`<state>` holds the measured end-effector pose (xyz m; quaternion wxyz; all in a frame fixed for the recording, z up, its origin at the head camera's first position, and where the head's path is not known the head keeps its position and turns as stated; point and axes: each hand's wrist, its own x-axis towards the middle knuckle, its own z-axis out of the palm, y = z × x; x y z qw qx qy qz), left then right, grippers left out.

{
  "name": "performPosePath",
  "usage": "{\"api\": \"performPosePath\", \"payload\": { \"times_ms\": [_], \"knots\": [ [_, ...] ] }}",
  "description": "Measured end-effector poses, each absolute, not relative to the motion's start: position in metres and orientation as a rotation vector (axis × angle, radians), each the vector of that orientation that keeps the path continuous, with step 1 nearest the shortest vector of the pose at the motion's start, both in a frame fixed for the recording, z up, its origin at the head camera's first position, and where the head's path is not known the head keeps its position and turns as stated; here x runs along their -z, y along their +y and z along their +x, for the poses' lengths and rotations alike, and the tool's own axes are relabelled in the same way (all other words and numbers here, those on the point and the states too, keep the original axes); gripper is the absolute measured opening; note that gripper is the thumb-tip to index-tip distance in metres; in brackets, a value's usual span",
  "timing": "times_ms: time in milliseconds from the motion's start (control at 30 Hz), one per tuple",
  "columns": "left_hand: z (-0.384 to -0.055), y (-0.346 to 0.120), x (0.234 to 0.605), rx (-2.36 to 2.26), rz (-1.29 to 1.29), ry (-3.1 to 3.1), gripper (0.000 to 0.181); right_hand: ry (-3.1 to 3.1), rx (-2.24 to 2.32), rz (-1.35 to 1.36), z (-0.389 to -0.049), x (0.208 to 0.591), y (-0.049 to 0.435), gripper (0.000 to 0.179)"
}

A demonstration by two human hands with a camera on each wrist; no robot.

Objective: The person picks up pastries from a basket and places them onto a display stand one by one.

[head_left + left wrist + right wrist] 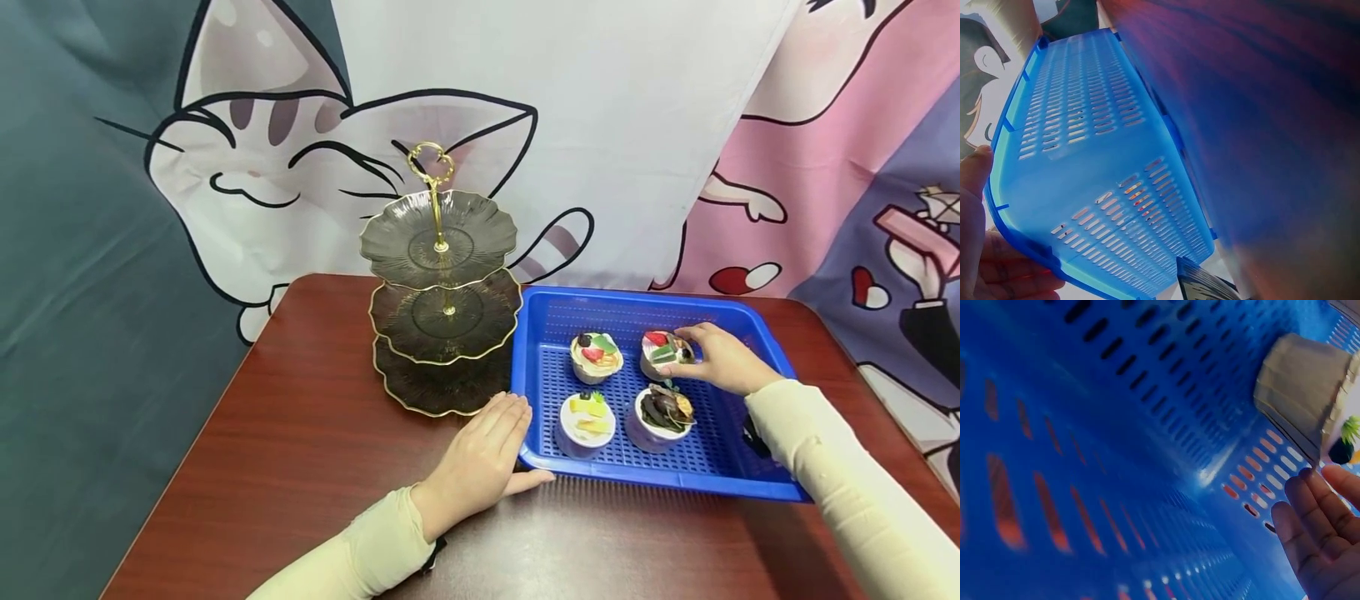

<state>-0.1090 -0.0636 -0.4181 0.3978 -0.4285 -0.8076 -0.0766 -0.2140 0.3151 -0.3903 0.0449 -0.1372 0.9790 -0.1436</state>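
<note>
My right hand point(723, 358) is at the strawberry-topped cupcake point(660, 354) at the back right of a blue basket point(534, 333). Its thumb lies at the cup's front and its fingers at the back, pinching it. The right wrist view has a beige paper cup point(1297, 394), its rim at the fingertips point(1304, 481). My left hand point(480, 454) rests on the basket's left rim near the front corner, fingers straight and together. Beside the gripped one are a strawberry-and-leaf cupcake point(596, 358), a yellow-fruit cupcake point(587, 425) and a dark-topped cupcake point(660, 419).
A three-tier stand point(438, 242) with dark, gold-edged plates and a gold handle stands left of the basket. Both are on a reddish-brown wooden table point(300, 375). A cartoon-printed cloth point(600, 83) hangs behind the table.
</note>
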Motion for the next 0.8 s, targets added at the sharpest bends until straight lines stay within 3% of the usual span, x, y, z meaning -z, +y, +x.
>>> {"api": "performPosePath", "payload": {
  "times_ms": [400, 800],
  "knots": [
    [-0.1099, -0.0630, 0.4177, 0.194, -1.086, -2.010, 0.074, 3.015, 0.373, -0.489, -0.2161, 0.4004, 0.3140, 0.072],
    [-0.1078, -0.0632, 0.4178, 0.211, -1.073, -2.077, 0.075, 3.027, 0.488, -0.392, -0.2153, 0.3989, 0.3108, 0.069]
  ]
}}
